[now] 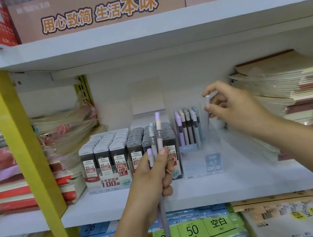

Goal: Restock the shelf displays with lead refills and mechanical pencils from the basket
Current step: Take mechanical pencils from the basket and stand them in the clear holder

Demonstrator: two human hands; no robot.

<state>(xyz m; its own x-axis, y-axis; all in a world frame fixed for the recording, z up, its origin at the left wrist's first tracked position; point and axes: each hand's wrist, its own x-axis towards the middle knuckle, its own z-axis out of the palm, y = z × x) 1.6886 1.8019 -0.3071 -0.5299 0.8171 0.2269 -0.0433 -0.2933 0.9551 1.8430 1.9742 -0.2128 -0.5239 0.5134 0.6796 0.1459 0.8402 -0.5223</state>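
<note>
- The left hand point(154, 177) is closed around a small bunch of mechanical pencils point(156, 159), held upright in front of the white shelf point(112, 206); their caps — lilac, pale blue, beige — stand above the fist and one grey barrel hangs well below it.
- The right hand point(229, 104) pinches a single pencil point(208, 108) near its white cap between thumb and fingertips, its tip pointing down into the right part of the clear pencil display box point(200, 152); the lower barrel is blurred.
- The left part of that display box holds a row of upright pencils point(188, 126) in lilac, beige and grey.
- Just left of it, touching side by side, stands the lead refill display point(116, 165), packed with rows of dark refill cases marked 0.5 and 0.7 HB; the left hand partly covers its right end.
- Stacks of notebooks point(289, 85) lie on the shelf to the right, and wrapped red-edged stacks point(20, 193) to the left beyond a yellow upright point(17, 140).
- The basket is out of view.
</note>
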